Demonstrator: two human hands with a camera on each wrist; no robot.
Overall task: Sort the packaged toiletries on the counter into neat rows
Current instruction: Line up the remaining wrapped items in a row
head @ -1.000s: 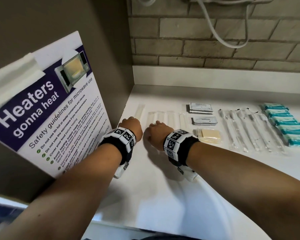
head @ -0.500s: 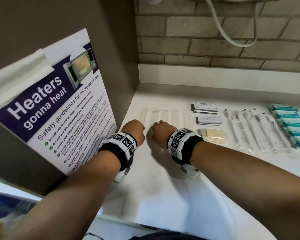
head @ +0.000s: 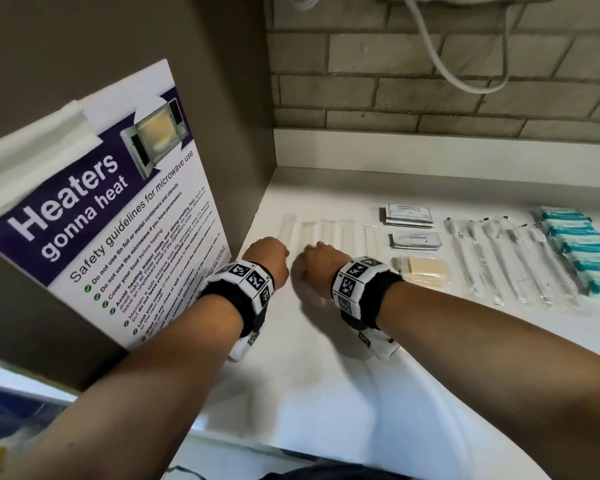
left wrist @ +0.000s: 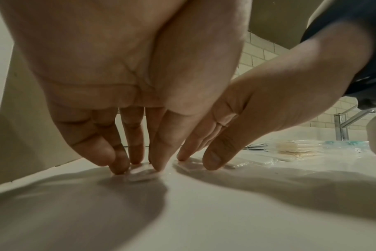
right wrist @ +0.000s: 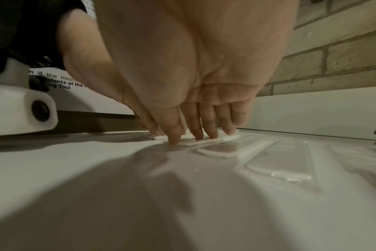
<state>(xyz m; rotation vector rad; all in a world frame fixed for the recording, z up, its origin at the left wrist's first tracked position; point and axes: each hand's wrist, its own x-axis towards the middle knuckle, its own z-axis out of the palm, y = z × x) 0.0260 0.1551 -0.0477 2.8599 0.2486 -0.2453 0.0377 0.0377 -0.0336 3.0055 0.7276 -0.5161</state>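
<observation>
A row of several flat clear packets (head: pixel 326 233) lies at the left of the white counter (head: pixel 326 382). My left hand (head: pixel 269 256) is at the near end of the leftmost clear packet (head: pixel 286 228), its straight fingers (left wrist: pixel 118 167) pressing down on that packet (left wrist: pixel 140 175). Close beside it, my right hand (head: pixel 321 263) touches the neighbouring packet (right wrist: pixel 204 141) with straight fingertips (right wrist: pixel 174 140). Neither hand grips anything. From the head view the fingertips are hidden behind the knuckles.
To the right lie white sachets (head: pixel 409 214), beige soap packs (head: pixel 425 270), wrapped toothbrushes (head: pixel 499 258) and teal packets (head: pixel 582 251) in rows. A panel with a microwave poster (head: pixel 118 237) walls the left side. A brick wall (head: pixel 430 81) stands behind, and a tap (left wrist: pixel 341 125) is further right.
Both hands stay at the near ends of the clear packets, with hardly any movement. The head view has shifted slightly.
</observation>
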